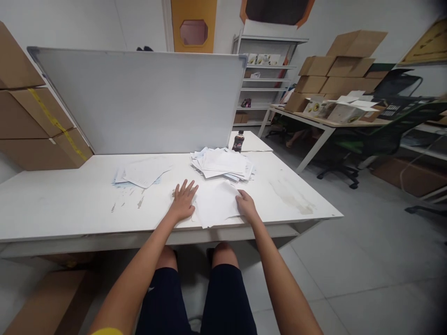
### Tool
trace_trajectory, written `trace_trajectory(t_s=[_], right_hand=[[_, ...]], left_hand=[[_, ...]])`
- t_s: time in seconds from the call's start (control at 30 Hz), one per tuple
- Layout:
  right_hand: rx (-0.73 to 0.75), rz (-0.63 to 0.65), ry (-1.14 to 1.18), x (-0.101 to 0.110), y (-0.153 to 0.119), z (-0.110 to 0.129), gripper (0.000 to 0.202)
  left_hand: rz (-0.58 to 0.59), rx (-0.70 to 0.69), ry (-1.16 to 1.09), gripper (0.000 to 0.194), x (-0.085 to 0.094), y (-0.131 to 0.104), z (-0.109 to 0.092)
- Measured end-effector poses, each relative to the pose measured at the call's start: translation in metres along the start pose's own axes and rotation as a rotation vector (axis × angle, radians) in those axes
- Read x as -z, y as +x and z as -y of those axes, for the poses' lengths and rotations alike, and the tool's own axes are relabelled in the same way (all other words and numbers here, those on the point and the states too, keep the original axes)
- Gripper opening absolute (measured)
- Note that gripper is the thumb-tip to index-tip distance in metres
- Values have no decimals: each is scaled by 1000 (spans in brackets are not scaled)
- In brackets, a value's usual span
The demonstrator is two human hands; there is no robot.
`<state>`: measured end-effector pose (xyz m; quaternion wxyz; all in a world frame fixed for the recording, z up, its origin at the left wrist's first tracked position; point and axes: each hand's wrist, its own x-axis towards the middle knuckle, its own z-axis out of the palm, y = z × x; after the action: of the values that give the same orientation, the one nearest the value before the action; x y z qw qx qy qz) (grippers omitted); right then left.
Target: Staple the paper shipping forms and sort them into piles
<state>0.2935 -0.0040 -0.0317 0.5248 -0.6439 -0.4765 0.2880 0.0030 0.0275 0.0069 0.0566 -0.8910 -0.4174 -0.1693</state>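
A white sheet of paper (pixel 217 204) lies near the front edge of the white table, its right side pinched in my right hand (pixel 246 204). Just left of the sheet, my left hand (pixel 184 201) rests on the tabletop with its fingers spread, holding nothing. Part of a small object shows beside its fingers, too small to make out. Beyond the sheet is a messy pile of papers (pixel 223 163). Further left, a smaller stack of papers (pixel 145 172) lies on the table.
The white table (pixel 87 204) has dark smudges at left and right. A whiteboard (pixel 150 102) stands along its back, with a dark bottle (pixel 238 141) beside it. Cardboard boxes (pixel 38 125) are stacked at the left. An office chair (pixel 366 135) and a shelf (pixel 268 67) stand beyond.
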Motion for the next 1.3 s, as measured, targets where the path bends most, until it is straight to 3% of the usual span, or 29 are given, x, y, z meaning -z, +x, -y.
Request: trace_trajectory(t_s=[0.13,0.23,0.33,0.47,0.6,0.8,0.9,1.0,1.13,1.2,1.3], right_hand=[[-32,-176,-98,0,-7,4,35],[-36,-230,-113,0,-12,9,27],[-72,-233,-125,1,-14,10,23],[-114,-215,-106,1,-14,7,24],[-129,-249,-54,0,-19,6,25],[-91,-176,87,6,-46,8,31],[-64,-168,256,14,-64,16,36],[18,-113,423,23,-76,38,52],[137,-82,477,30,-79,68,70],[195,-152,487,27,-76,70,68],[205,-204,505,16,-70,54,61]], left_hand=[[0,-11,-14,75,6,-14,-11],[-1,92,-36,51,11,-25,-22],[47,106,-83,35,13,-41,-33],[6,70,-126,44,12,-57,-42],[7,40,-155,36,10,-63,-44],[-38,68,-267,31,4,-74,-47],[-90,246,-444,42,-2,-69,-49],[-129,443,-831,52,-5,-50,-49],[-202,523,-1274,68,10,-22,-46],[-240,484,-1359,71,22,-15,-44],[-311,467,-1208,44,31,-14,-39]])
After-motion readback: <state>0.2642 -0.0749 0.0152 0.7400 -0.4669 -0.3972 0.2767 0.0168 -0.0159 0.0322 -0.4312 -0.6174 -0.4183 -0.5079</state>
